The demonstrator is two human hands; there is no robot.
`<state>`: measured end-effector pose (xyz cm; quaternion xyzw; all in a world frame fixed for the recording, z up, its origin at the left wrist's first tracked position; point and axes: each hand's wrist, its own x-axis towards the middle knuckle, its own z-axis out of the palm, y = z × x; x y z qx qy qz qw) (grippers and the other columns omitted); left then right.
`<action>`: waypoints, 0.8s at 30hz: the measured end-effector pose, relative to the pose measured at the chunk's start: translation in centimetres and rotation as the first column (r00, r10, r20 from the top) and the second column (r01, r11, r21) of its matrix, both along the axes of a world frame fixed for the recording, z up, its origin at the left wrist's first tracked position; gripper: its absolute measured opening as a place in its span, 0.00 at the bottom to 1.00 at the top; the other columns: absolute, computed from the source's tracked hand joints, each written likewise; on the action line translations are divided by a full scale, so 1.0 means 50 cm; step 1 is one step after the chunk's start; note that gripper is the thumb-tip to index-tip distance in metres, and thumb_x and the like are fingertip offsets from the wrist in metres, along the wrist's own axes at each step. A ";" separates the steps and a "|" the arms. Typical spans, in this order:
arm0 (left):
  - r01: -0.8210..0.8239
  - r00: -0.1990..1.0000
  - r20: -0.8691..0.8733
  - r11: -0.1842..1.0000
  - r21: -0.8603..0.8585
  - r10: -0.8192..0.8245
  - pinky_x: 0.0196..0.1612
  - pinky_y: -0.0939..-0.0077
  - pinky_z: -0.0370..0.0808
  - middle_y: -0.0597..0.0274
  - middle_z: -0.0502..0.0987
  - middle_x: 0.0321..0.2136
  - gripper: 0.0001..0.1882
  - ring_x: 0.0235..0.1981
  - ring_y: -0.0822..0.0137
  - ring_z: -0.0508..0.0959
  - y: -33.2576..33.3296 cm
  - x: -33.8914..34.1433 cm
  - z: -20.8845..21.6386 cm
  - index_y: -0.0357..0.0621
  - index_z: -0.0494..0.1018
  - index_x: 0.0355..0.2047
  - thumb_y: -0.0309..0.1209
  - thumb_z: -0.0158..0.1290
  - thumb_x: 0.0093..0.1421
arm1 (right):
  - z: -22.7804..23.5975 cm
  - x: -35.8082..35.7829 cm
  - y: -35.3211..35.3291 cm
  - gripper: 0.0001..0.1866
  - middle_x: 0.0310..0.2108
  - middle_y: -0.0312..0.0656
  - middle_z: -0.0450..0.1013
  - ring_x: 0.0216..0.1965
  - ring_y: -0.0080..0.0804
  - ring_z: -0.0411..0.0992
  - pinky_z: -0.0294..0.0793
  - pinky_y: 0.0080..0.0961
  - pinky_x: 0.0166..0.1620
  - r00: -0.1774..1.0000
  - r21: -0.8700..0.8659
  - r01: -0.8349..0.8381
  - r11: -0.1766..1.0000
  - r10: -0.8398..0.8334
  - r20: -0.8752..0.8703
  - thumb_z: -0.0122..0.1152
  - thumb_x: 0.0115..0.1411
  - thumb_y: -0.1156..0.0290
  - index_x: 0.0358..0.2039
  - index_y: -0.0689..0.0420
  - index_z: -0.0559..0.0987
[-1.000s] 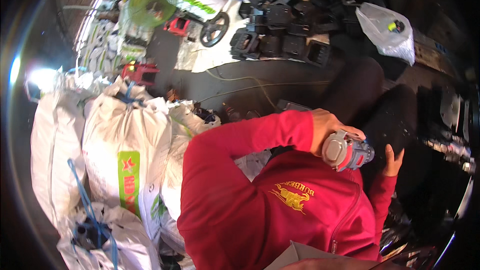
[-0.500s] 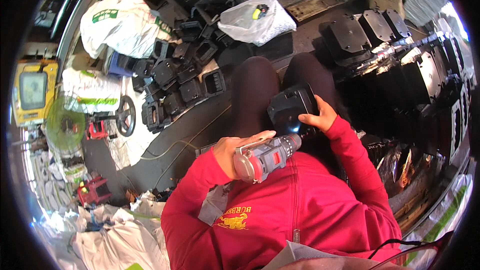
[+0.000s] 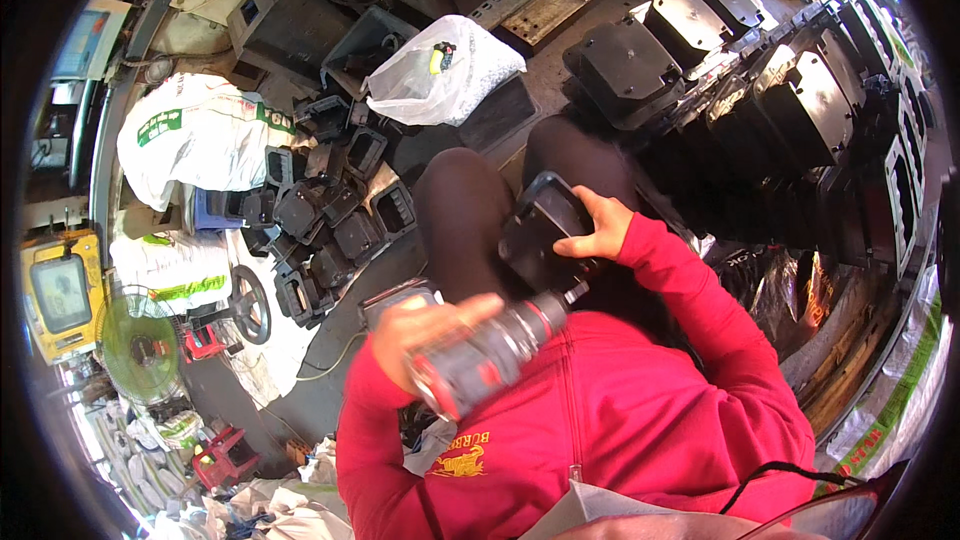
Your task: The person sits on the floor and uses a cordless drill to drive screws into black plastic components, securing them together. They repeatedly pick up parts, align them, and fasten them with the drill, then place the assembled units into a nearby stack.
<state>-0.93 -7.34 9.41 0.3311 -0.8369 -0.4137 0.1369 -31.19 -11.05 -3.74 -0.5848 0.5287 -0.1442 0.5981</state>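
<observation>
My left hand [image 3: 425, 332] is wrapped round a grey and red cordless drill [image 3: 497, 348], blurred by motion. The drill's bit points up and to the right, close to the lower edge of a black plastic housing [image 3: 540, 238]. That housing rests on my thighs, tilted, with my right hand [image 3: 603, 227] gripping its right side, thumb across the face. Whether the bit touches the housing I cannot tell. Partly hidden behind my left hand is a grey boxy object [image 3: 392, 300].
Several black housings [image 3: 335, 230] lie piled at the left. Stacked black parts [image 3: 625, 70] stand at the right. Ahead is an open white plastic bag [image 3: 445, 75] with a small yellow-and-black item. A green fan [image 3: 140, 345] and a yellow scale [image 3: 62, 290] stand far left.
The drill has swung down and away from the housing, its bit now exposed. My right hand still holds the housing, which has turned slightly. The whole view has shifted.
</observation>
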 end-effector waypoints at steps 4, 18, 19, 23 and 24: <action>-0.485 0.830 -0.213 0.855 0.183 0.516 0.38 0.73 0.77 0.56 0.76 0.43 0.30 0.37 0.67 0.78 -0.075 0.039 -0.044 0.39 0.67 0.53 0.26 0.65 0.50 | 0.005 -0.028 -0.014 0.47 0.40 0.57 0.76 0.43 0.45 0.75 0.72 0.35 0.48 0.915 0.088 -0.369 0.925 0.344 0.212 0.69 0.44 0.43 0.54 0.67 0.68; -0.756 0.647 0.252 0.650 0.083 0.720 0.11 0.70 0.67 0.62 0.78 0.30 0.30 0.11 0.70 0.72 -0.517 0.034 -0.382 0.39 0.71 0.49 0.29 0.67 0.44 | -0.015 0.012 0.018 0.21 0.38 0.48 0.78 0.40 0.43 0.78 0.77 0.33 0.44 0.963 -0.604 0.231 0.762 -0.088 0.256 0.64 0.55 0.56 0.43 0.59 0.80; -0.767 0.631 0.266 0.637 0.074 0.728 0.11 0.70 0.67 0.60 0.78 0.29 0.29 0.11 0.70 0.71 -0.529 0.029 -0.393 0.39 0.72 0.48 0.30 0.67 0.44 | -0.016 0.011 0.021 0.21 0.38 0.48 0.78 0.40 0.43 0.78 0.77 0.32 0.43 0.954 -0.559 0.268 0.784 -0.137 0.265 0.64 0.55 0.57 0.43 0.58 0.80; -0.761 0.636 0.195 0.649 -0.007 0.747 0.12 0.70 0.69 0.58 0.77 0.21 0.23 0.09 0.68 0.72 -0.529 0.039 -0.413 0.38 0.75 0.40 0.32 0.68 0.44 | -0.009 -0.002 0.023 0.18 0.38 0.46 0.79 0.39 0.38 0.78 0.76 0.31 0.43 0.948 -0.622 0.317 0.716 -0.218 0.231 0.63 0.56 0.59 0.42 0.57 0.81; -0.777 0.620 0.178 0.629 0.010 0.764 0.12 0.71 0.69 0.59 0.77 0.20 0.22 0.09 0.69 0.72 -0.518 0.046 -0.410 0.39 0.76 0.40 0.32 0.68 0.44 | -0.005 -0.009 0.019 0.17 0.38 0.45 0.79 0.40 0.37 0.78 0.76 0.31 0.44 0.914 -0.583 0.401 0.706 -0.271 0.301 0.63 0.56 0.59 0.42 0.57 0.81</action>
